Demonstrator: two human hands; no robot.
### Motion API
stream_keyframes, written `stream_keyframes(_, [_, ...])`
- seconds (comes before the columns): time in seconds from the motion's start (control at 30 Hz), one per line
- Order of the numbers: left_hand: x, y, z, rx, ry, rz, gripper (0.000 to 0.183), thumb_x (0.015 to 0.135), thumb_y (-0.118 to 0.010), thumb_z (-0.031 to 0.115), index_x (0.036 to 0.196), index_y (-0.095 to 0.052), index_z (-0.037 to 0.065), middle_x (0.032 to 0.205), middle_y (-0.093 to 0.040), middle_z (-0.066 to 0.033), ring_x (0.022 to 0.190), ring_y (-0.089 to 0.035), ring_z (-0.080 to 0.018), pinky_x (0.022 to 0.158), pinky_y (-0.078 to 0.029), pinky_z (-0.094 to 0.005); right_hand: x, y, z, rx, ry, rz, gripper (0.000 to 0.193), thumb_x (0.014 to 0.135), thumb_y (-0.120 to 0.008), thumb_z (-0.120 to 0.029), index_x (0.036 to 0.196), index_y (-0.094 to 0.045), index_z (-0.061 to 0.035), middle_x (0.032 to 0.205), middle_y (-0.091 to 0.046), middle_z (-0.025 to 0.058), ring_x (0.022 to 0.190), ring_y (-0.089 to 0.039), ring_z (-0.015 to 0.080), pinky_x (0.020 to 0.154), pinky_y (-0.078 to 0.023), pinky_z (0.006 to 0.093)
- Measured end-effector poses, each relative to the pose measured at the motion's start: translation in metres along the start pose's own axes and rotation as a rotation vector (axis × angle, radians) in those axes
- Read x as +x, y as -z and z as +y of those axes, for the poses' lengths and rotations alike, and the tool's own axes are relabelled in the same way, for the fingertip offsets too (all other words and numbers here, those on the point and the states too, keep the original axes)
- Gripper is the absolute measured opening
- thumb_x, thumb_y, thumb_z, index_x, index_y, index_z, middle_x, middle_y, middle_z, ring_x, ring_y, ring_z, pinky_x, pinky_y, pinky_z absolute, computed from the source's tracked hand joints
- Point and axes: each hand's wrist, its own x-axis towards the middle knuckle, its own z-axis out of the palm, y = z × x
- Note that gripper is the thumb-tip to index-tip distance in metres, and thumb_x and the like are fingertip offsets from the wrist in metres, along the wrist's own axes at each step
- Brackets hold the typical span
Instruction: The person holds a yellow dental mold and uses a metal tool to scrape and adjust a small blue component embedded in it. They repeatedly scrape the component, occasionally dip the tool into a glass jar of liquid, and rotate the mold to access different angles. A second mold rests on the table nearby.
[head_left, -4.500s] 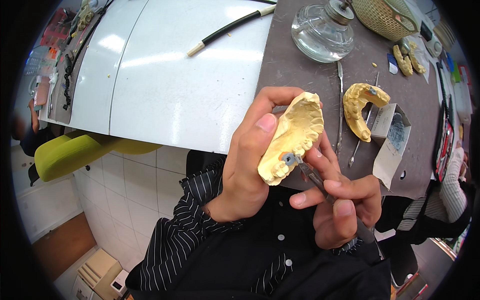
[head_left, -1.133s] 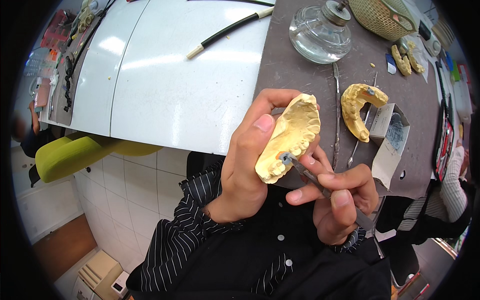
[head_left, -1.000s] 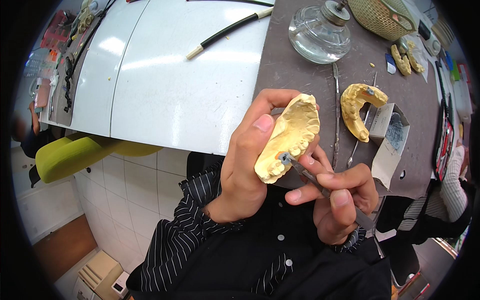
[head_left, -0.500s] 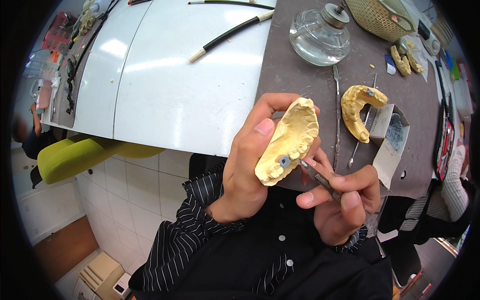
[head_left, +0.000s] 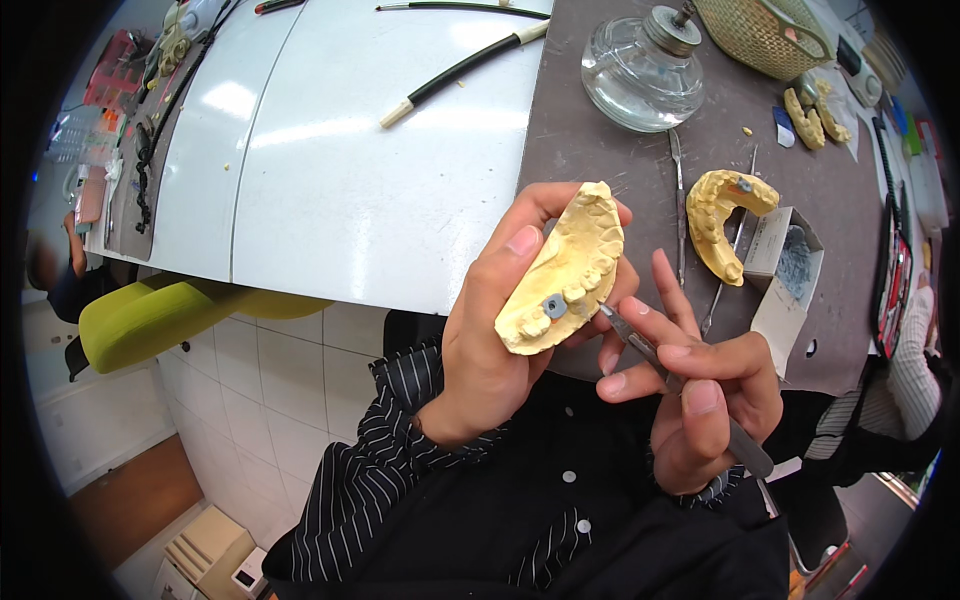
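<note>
Above the worktop edge, left hand is clamped round a yellow plaster cast, thumb on its back, fingers at the far rim. Right hand pinches a thin metal tool pen-style, tip just beside the grey insert in the tooth row. Cast looks stiff, brittle, fairly light; teeth prob. chip easily, so best held by the thick base, not the arch. A 2nd cast lies on the dark mat nr a glass burner.
</note>
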Motion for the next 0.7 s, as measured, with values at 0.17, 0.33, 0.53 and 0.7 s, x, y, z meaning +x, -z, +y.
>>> stream_keyframes(0.17, [-0.001,-0.005,0.001,0.041,-0.018,0.043,0.046,0.086,-0.025,0.038,0.109,-0.039,0.000,0.074,-0.052,-0.0085,0.064,-0.049,-0.0110,0.053,-0.040,-0.0217,0.003,0.004,-0.004,-0.096,0.012,-0.025,0.016,0.080,-0.039,-0.012,0.082,-0.046,0.0029,0.059,-0.060,0.0201,0.084,-0.061,0.0347,0.099,-0.014,0.0609])
stream_keyframes(0.33, [0.000,-0.019,0.001,0.133,-0.015,0.184,0.045,0.085,-0.027,0.038,0.107,-0.040,0.001,0.069,-0.051,-0.0081,0.058,-0.047,-0.0112,0.047,-0.038,-0.0222,0.006,0.008,-0.014,-0.094,-0.098,-0.006,0.016,0.079,-0.041,-0.012,0.080,-0.046,0.0029,0.060,-0.059,0.0216,0.079,-0.063,0.0336,0.100,-0.016,0.0592])
stream_keyframes(0.53, [0.005,-0.039,0.006,0.246,0.055,0.247,0.048,0.082,-0.028,0.044,0.102,-0.043,0.002,0.058,-0.048,-0.0056,0.045,-0.040,-0.0081,0.035,-0.032,-0.0198,0.009,0.020,-0.021,0.011,-0.180,0.018,0.016,0.077,-0.044,-0.013,0.076,-0.047,0.0027,0.058,-0.059,0.0214,0.077,-0.063,0.0335,0.101,-0.019,0.0550])
stream_keyframes(0.7, [0.007,-0.056,0.014,0.336,0.065,0.216,0.049,0.082,-0.030,0.045,0.100,-0.042,0.001,0.055,-0.046,-0.0030,0.041,-0.036,-0.0055,0.032,-0.027,-0.0178,0.006,0.031,-0.026,0.197,-0.202,0.052,0.016,0.077,-0.046,-0.013,0.076,-0.046,0.0035,0.058,-0.058,0.0216,0.076,-0.063,0.0356,0.101,-0.021,0.0543])
